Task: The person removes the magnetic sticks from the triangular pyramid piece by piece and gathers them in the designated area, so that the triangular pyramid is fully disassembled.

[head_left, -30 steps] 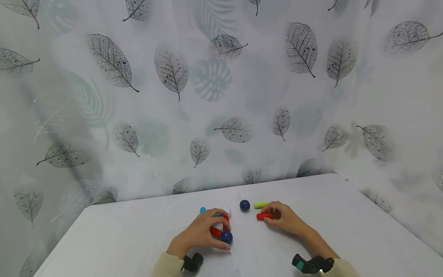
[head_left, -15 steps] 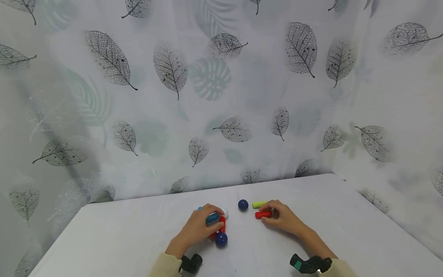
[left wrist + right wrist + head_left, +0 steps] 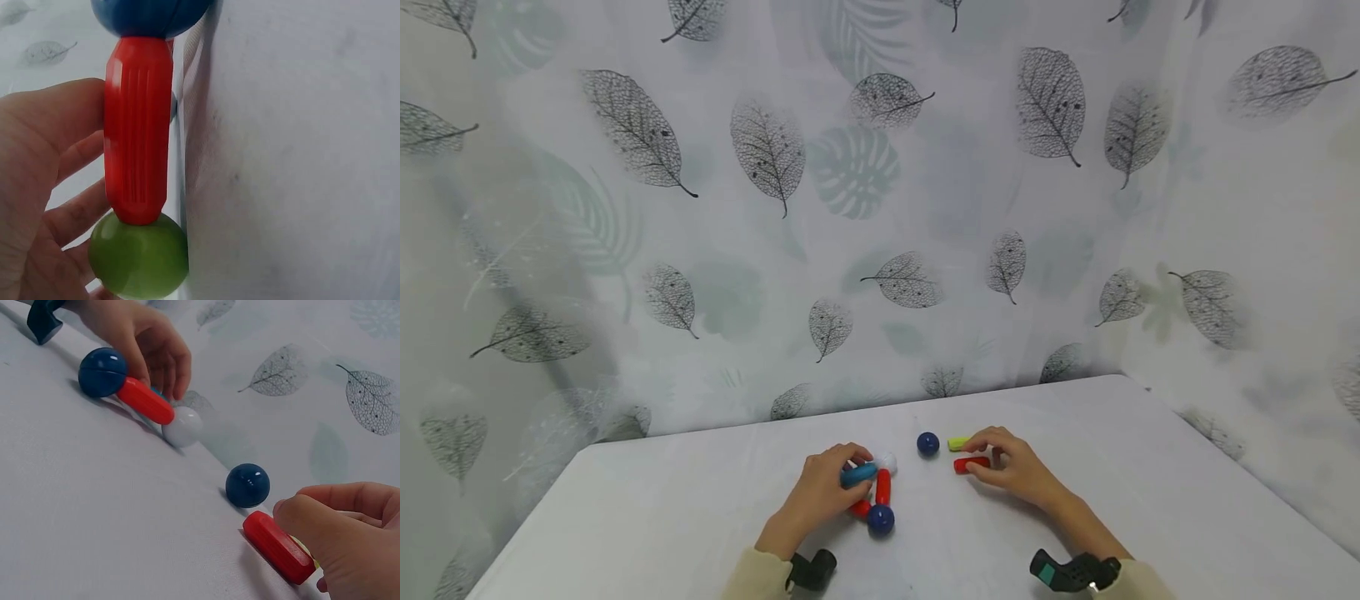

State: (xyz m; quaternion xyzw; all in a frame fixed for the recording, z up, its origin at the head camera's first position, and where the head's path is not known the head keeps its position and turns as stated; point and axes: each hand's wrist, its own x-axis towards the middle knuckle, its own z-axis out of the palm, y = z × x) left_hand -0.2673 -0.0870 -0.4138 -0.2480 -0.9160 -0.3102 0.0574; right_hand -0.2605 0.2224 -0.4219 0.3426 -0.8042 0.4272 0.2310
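White counter (image 3: 962, 533), leaf-print curtain (image 3: 925, 208) behind. Head: pinching blue rod (image 3: 859, 475) in left hand (image 3: 822, 487), curling right hand (image 3: 1018, 470) by red rod (image 3: 966, 465) on counter, can't tell grip. Left wrist: red bar (image 3: 137, 128) touching green ball (image 3: 139, 257). Right wrist: navy ball (image 3: 247, 485) near red rod.

Passage: white table (image 3: 925, 508) between nearer glossy dark-blue ball (image 3: 881, 520) and rightmost ribbed red rod (image 3: 967, 465). Obstacle beyond: farther dark-blue ball (image 3: 928, 444).
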